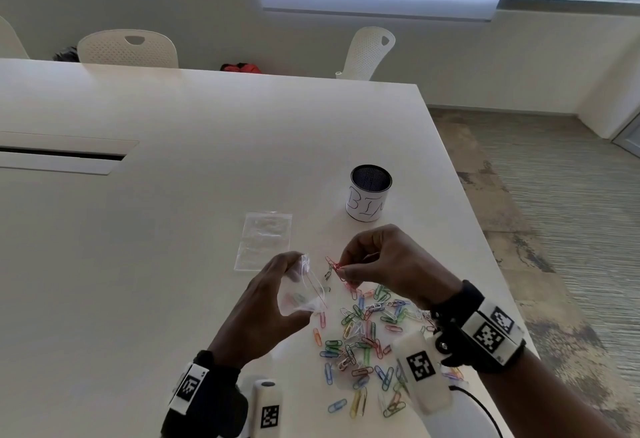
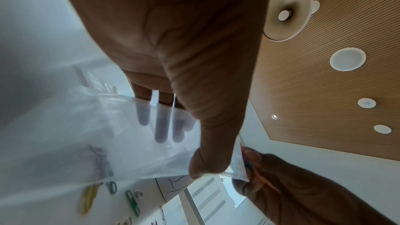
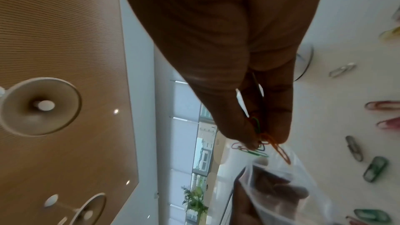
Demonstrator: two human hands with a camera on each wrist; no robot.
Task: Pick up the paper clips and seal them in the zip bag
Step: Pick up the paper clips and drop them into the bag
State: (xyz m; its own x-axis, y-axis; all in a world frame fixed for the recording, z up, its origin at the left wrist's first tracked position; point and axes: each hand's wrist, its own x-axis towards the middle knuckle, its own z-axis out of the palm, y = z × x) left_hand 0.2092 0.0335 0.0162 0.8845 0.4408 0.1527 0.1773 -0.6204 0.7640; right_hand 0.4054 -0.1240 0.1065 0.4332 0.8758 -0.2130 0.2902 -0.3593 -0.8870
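Observation:
My left hand (image 1: pixel 277 295) holds a small clear zip bag (image 1: pixel 304 293) off the table, thumb on one wall and fingers behind it (image 2: pixel 161 126), mouth toward the right. A few clips lie inside the zip bag (image 2: pixel 97 156). My right hand (image 1: pixel 377 261) pinches a small bunch of paper clips (image 1: pixel 334 266), red, orange and green (image 3: pixel 266 143), just right of the bag's mouth (image 3: pixel 281 177). A heap of coloured paper clips (image 1: pixel 363 333) lies on the white table (image 1: pixel 173 229) below both hands.
A second clear zip bag (image 1: pixel 264 240) lies flat on the table beyond the left hand. A black mesh cup with a white label (image 1: pixel 369 193) stands behind the right hand. The table's right edge (image 1: pixel 485 229) runs close to the clips. White chairs (image 1: pixel 128 47) stand at the far side.

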